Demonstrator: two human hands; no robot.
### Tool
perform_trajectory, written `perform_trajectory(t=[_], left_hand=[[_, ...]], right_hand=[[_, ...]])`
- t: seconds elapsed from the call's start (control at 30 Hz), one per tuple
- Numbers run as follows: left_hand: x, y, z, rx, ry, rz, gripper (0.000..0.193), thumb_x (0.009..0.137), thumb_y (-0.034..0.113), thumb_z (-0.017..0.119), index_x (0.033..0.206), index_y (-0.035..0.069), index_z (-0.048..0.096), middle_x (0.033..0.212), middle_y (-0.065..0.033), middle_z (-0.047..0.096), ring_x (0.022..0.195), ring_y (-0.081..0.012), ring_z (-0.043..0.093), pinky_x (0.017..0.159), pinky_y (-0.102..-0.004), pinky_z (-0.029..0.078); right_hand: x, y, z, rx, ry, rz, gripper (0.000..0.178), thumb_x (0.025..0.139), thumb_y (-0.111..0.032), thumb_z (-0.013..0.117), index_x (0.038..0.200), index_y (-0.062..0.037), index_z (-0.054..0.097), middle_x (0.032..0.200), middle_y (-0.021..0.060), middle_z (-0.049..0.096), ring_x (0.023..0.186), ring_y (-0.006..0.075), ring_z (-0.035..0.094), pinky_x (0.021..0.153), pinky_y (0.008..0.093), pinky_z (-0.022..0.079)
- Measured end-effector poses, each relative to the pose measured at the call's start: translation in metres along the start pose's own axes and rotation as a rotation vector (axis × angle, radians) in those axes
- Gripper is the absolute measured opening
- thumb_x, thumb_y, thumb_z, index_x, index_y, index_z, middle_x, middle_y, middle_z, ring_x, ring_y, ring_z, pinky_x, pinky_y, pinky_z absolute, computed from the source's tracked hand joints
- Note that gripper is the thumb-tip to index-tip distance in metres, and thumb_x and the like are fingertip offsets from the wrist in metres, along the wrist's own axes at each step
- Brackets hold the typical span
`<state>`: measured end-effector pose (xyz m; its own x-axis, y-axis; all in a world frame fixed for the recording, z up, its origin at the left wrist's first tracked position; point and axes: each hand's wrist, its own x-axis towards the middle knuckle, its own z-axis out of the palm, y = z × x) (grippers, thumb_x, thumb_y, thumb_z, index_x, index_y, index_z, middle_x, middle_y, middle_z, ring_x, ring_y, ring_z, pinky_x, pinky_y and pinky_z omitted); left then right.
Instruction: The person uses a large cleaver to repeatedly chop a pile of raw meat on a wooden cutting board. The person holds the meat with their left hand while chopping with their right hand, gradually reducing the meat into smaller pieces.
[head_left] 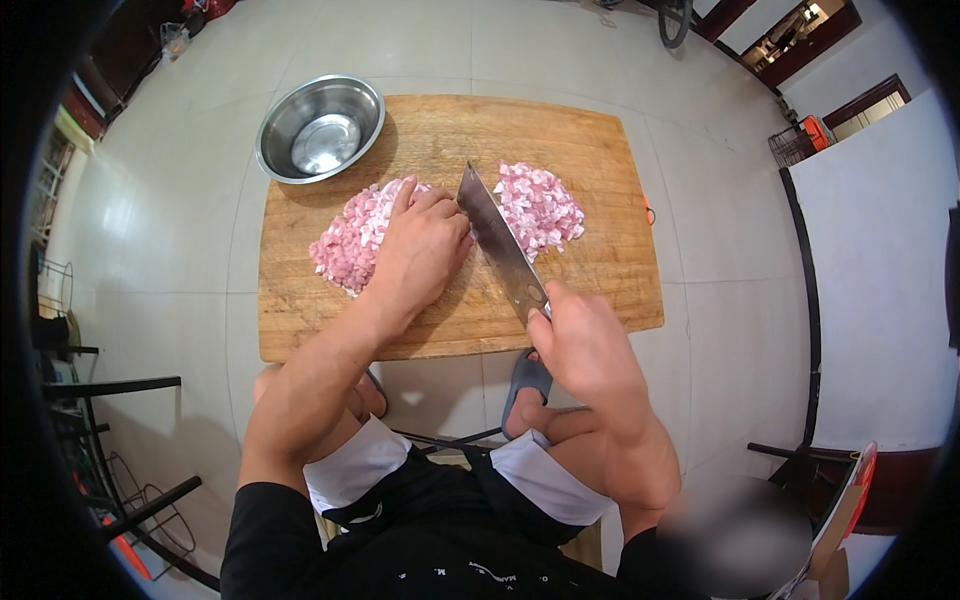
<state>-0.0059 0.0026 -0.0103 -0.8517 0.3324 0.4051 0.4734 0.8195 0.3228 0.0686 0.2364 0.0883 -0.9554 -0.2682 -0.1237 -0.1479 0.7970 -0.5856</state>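
Note:
My right hand [585,340] grips a cleaver [503,243] by its handle. The broad metal blade slants away to the far left, between two piles of diced meat on a wooden cutting board [610,285]. My left hand [425,245] rests on the right edge of the left pile of diced meat [350,242], its fingers bent and close to the blade's left side. Those fingers press on the pink and white pieces and partly cover them. Just right of the blade lies the other pile of diced meat [545,207].
A steel bowl [285,125] with nothing in it sits on the board's far left corner. Tiled floor [730,240] surrounds the board. My slippered feet are under its near edge. Black metal frames [130,388] stand at the left, a white surface [880,270] at the right.

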Motion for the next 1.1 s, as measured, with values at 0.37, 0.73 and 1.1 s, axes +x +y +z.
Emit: perform_trajectory(t=[0.37, 0.73, 1.1], left_hand=[[0.002, -0.005, -0.004, -0.012, -0.093, 0.042, 0.006, 0.089, 0.011, 0.078, 0.089, 0.008, 0.073, 0.096, -0.0086, 0.073, 0.109, -0.0299, 0.07, 0.126, -0.0588, 0.04], [-0.003, 0.005, -0.002, -0.118, -0.127, 0.144, 0.009, 0.086, 0.012, 0.079, 0.088, 0.009, 0.071, 0.094, -0.0059, 0.068, 0.107, -0.0289, 0.07, 0.128, -0.0606, 0.036], [-0.014, 0.006, 0.007, -0.024, 0.044, 0.036, 0.009, 0.092, 0.016, 0.082, 0.097, 0.012, 0.076, 0.096, -0.0047, 0.072, 0.108, -0.0265, 0.071, 0.13, -0.0625, 0.035]], right_hand=[[0.034, -0.024, 0.008, -0.156, -0.186, 0.09, 0.023, 0.102, -0.015, 0.067, 0.1, 0.0079, 0.068, 0.097, 0.0363, 0.074, 0.097, 0.0555, 0.073, 0.086, 0.0629, 0.057], [0.077, 0.007, 0.026, 0.26, -0.111, 0.256, 0.025, 0.1, -0.014, 0.063, 0.101, 0.0112, 0.066, 0.08, 0.0284, 0.075, 0.067, 0.0411, 0.078, 0.067, 0.0533, 0.062], [0.026, -0.001, 0.011, 0.174, 0.078, 0.173, 0.031, 0.104, -0.021, 0.066, 0.098, 0.009, 0.068, 0.081, 0.0313, 0.073, 0.073, 0.046, 0.077, 0.07, 0.055, 0.06]])
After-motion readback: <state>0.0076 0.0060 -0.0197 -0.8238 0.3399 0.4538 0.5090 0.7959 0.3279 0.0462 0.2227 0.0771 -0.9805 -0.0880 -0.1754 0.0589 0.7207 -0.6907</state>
